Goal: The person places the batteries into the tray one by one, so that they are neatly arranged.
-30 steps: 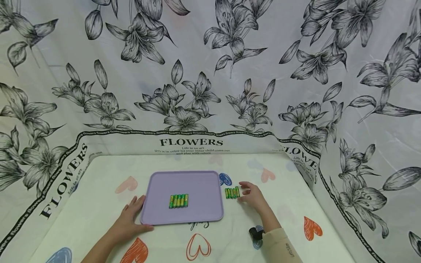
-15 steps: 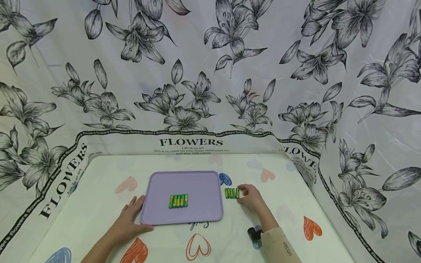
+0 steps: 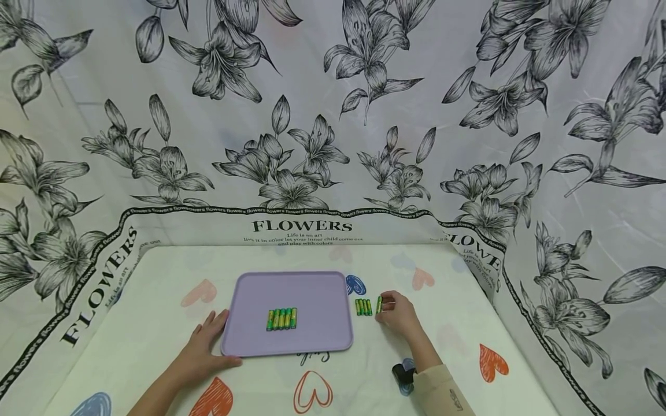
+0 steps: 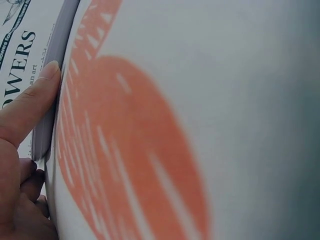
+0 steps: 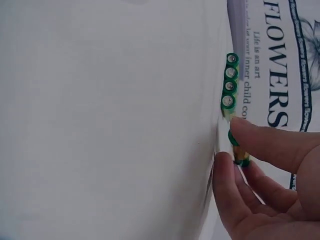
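My right hand (image 3: 399,315) pinches one green and yellow battery (image 3: 379,305) between thumb and fingers, a small gap to the right of a short row of matching batteries (image 3: 363,307) on the cloth. In the right wrist view the held battery (image 5: 242,156) is partly hidden by the thumb, and the row (image 5: 229,86) shows its round ends. My left hand (image 3: 200,349) rests at the near left corner of a purple tray (image 3: 322,294), thumb along the front edge and fingers on the left side. Another row of batteries (image 3: 281,319) lies side by side on the tray.
A white tablecloth (image 3: 416,335) printed with hearts covers the table. A flower-patterned curtain (image 3: 307,115) rises behind it and at both sides. A small black object (image 3: 403,373) sits beside the right sleeve (image 3: 442,390).
The right hand has closed in on the battery at the row's right end and drawn it a little to the right, away from the others. The left hand stays at the tray.
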A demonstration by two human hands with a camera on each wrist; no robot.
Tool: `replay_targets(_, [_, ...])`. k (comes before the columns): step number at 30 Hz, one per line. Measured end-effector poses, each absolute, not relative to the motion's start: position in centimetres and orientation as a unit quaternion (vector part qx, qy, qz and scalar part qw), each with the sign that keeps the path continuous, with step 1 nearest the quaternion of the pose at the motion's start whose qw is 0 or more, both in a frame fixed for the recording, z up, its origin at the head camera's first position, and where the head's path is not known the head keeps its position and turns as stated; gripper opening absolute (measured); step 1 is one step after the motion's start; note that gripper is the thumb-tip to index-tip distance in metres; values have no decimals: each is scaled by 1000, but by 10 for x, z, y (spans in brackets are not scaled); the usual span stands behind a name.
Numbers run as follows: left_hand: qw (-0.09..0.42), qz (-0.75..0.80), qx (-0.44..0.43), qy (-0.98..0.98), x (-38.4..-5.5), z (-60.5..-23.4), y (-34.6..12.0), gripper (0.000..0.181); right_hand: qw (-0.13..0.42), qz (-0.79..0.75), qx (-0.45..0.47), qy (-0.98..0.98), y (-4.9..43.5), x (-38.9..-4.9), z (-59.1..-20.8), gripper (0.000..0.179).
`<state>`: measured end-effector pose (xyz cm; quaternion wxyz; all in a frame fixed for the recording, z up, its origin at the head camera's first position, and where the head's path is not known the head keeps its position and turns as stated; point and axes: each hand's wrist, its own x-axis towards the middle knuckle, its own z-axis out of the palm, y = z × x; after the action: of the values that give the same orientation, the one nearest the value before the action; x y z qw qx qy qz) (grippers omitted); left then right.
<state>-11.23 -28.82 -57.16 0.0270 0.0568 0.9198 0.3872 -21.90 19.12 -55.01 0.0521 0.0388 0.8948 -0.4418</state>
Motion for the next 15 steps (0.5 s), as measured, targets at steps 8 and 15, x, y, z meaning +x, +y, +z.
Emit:
replay_targets(8, [31,381,53,923,-112,-571,-288,124,32,-519,26,854,189,-219,-546,53])
replay_targets(15, [32,395,59,916,-112,-570,-288,123,32,-544,7,839,173,-217,-531,56])
